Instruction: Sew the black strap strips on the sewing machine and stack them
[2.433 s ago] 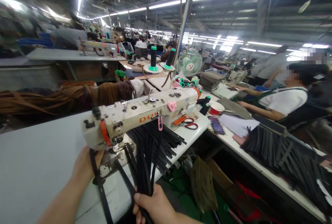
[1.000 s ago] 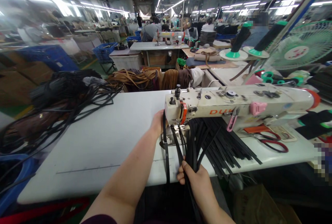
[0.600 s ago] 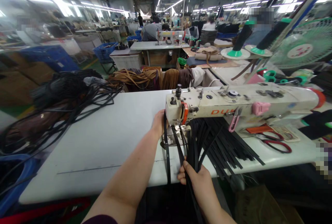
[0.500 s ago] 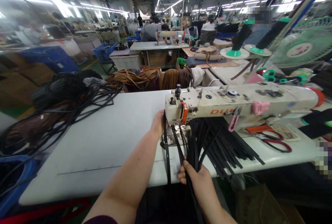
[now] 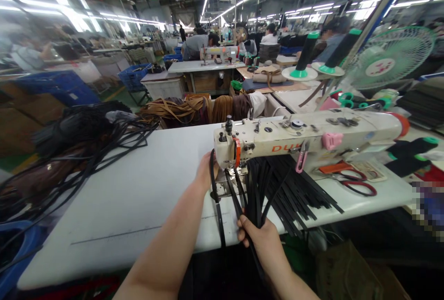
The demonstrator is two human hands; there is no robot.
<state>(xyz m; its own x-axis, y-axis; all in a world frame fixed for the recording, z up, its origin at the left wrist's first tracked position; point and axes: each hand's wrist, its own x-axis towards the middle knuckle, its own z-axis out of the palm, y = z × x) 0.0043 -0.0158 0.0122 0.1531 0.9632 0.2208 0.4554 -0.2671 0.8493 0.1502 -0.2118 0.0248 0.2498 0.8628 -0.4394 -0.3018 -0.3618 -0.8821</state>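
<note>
My right hand (image 5: 259, 234) is closed around several black straps (image 5: 239, 198) in front of the sewing machine (image 5: 263, 140). These straps run up under its presser foot and hang down past the table edge. My left hand (image 5: 207, 169) reaches to the left side of the machine head, beside a black strap (image 5: 218, 216) that hangs there; its fingers are hidden behind the head. A fanned bundle of black straps (image 5: 294, 198) lies under the machine arm, to the right of my right hand.
On the white table (image 5: 145, 184), red-handled scissors (image 5: 355, 183) lie at the right. Loose black cords (image 5: 114, 152) spill over its left side. Thread cones (image 5: 306, 54) and a fan (image 5: 385, 64) stand at the right back. Brown straps (image 5: 180, 110) hang beyond the table.
The view has shifted slightly, so the machine and table appear a little further left. Both hands keep about the same places at the machine; the right hand still grips the straps.
</note>
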